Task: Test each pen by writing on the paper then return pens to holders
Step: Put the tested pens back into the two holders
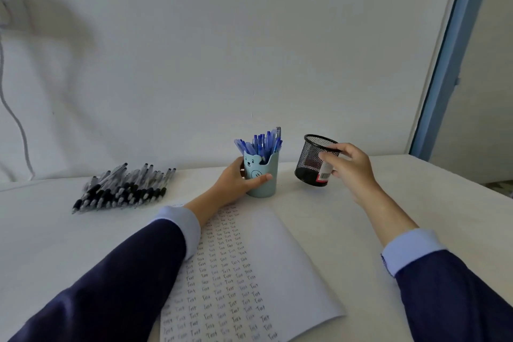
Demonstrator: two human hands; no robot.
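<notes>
Left hand [241,178] wrapped round pale blue bear-face holder [262,175], thumb across front, holder upright on worktop [388,203], full of blue pens [262,143]. Right hand [350,165] pinches rim of black mesh holder [315,161], fingers curled over edge, holder tilted, no pens seen inside. Black pens [122,189] heaped at left, well apart from holders. Paper [277,258] under left forearm, covered in rows of "Test".

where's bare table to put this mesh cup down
White table right of the written paper sheet, by the tilted black mesh cup; also in front of the black pen pile. Crowded around the pale blue bear cup.
</notes>
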